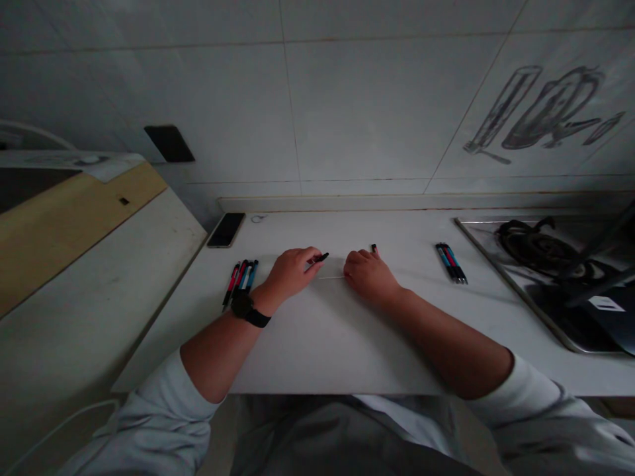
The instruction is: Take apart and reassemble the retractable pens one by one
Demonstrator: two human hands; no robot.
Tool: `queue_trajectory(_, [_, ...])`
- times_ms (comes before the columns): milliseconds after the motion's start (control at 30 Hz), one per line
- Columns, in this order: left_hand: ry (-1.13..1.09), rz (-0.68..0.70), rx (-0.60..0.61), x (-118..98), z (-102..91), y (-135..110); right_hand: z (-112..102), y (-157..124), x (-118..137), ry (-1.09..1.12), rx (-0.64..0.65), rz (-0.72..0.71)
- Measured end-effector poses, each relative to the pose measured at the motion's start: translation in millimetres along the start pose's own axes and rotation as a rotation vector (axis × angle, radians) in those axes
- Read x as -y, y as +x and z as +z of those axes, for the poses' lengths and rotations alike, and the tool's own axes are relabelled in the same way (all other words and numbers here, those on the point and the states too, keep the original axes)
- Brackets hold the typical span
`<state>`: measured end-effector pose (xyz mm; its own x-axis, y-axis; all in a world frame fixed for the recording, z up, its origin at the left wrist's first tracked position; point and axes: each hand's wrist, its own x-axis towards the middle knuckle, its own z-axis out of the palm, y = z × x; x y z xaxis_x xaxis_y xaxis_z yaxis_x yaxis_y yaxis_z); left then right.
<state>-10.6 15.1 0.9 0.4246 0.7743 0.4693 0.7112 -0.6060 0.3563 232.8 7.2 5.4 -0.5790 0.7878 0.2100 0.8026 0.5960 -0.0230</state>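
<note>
My left hand (292, 270) rests on the white countertop (317, 344), fingers closed round a small black pen part (321, 258) that sticks out to the right. My right hand (368, 274) lies just to its right, fingers curled round another small black pen piece (374, 249) whose tip shows above the knuckles. A thin pale rod (331, 277), perhaps a refill, lies on the counter between the two hands. A black watch (244, 306) is on my left wrist.
Several red, blue and black pens (241, 277) lie to the left of my left hand. A second small bunch of pens (450, 262) lies to the right. A dark phone (226, 229) sits at the back left. A gas stove (555, 271) fills the right side.
</note>
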Motion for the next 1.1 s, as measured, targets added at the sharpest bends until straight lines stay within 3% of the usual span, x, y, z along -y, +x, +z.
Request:
queue_trajectory(400, [0.016, -0.01, -0.003, 2.7, 2.0, -1.0, 1.0, 2.8, 6.0, 0.063, 0.054, -0.085])
queue_trajectory(600, [-0.001, -0.019, 0.004, 2.3, 0.7, -0.6, 6.4, 1.2, 3.0, -0.016, 0.064, -0.154])
queue_trajectory(800, [0.032, -0.065, -0.024, 2.8, -1.6, 0.5, 6.2, 0.1, -4.0, 0.036, 0.074, -0.097])
queue_trajectory(1100, [0.049, -0.119, -0.072, 6.8, -2.7, 1.0, -3.2, 0.1, -9.3, 0.216, -0.165, -0.154])
